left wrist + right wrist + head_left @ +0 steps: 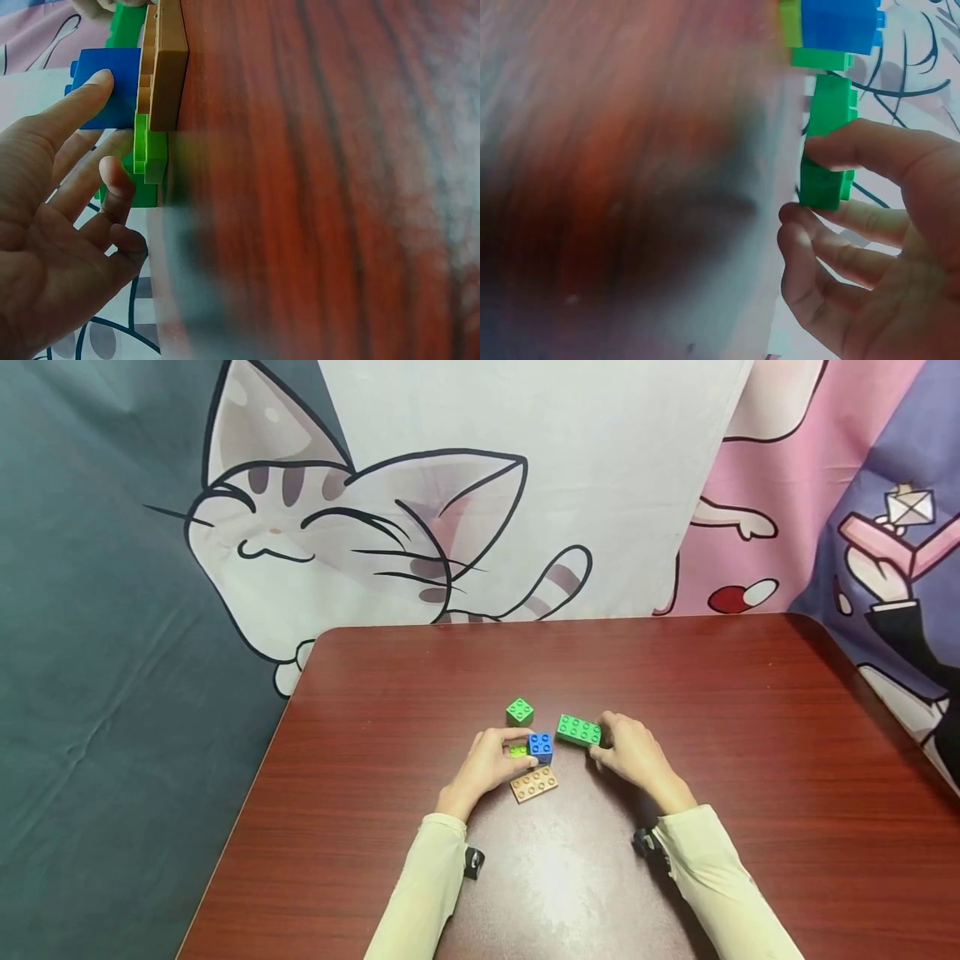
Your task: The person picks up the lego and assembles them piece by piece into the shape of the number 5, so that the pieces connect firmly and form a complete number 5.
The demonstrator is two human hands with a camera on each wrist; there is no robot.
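My left hand pinches a blue building brick between thumb and fingers. A thin lime-green piece shows just left of the blue brick, which appears to sit on its end. My right hand holds the right end of a long green brick, its thumb across the side in the right wrist view. The green brick stands a little right of the blue one, apart from it. A tan studded brick lies nearest the wrists, close to the left thumb. Behind the left fingers is a small green brick.
The bricks are grouped near the middle of a reddish-brown table. Its back edge meets a white cloth printed with a cartoon cat. Pale sleeves with dark wrist devices cover both forearms.
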